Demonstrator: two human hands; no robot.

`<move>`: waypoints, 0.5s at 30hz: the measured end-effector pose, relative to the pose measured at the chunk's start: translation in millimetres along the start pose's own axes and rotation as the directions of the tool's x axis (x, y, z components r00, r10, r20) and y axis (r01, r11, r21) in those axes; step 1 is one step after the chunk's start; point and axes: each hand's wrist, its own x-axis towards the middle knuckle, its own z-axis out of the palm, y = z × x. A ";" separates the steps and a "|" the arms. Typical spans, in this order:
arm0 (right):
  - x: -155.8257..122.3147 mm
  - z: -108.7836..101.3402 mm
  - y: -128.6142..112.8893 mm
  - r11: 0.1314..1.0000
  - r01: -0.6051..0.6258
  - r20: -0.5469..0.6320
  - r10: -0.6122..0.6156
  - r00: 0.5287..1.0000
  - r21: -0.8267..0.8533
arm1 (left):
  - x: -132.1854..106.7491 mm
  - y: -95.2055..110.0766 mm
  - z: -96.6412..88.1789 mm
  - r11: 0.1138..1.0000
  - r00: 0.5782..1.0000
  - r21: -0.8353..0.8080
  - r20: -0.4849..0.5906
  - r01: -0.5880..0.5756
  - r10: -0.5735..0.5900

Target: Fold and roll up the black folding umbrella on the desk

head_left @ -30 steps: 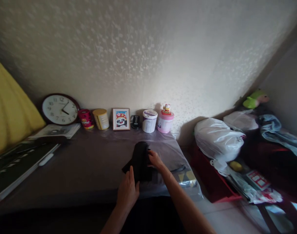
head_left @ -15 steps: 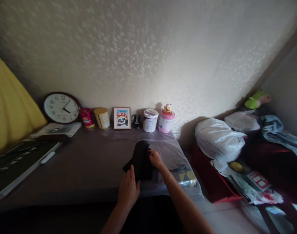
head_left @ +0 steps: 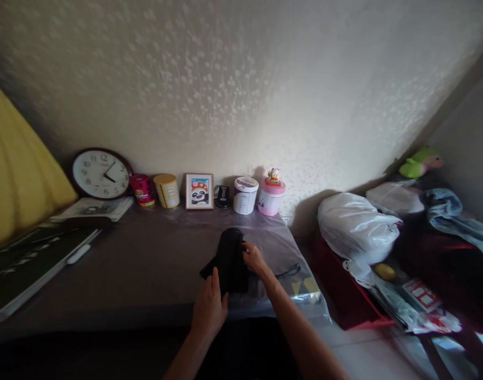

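Observation:
A black piece of cloth (head_left: 229, 256) lies bunched on a dark table (head_left: 146, 269) covered with clear plastic. My left hand (head_left: 208, 309) rests flat at the cloth's near edge, fingers stretched together and pressing on it. My right hand (head_left: 255, 258) is at the cloth's right side, its fingers curled and pinching the fabric. Both forearms reach in from the bottom of the view.
Along the wall stand a round clock (head_left: 101, 174), a red tin (head_left: 142, 190), a yellow tin (head_left: 167, 190), a framed picture (head_left: 199, 191), a white tub (head_left: 245, 195) and a pink tub (head_left: 271, 196). Books (head_left: 31, 258) lie left. White bags (head_left: 356, 227) pile right.
The hands and cloth have hardly moved. The view has drifted slightly, nothing was picked up or let go.

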 end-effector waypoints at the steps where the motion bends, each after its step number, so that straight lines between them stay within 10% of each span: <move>1: -0.1 -0.1 0.1 1.000 0.010 -0.009 -0.010 1.000 -0.013 | 0.1 -0.1 0.2 1.000 1.000 0.003 -0.001 -0.003 0.003; 15: -9.0 39.5 -8.4 0.999 -0.022 -0.163 0.015 0.986 -0.045 | 0.2 2.4 5.0 1.000 0.998 -0.003 -0.058 -0.014 0.014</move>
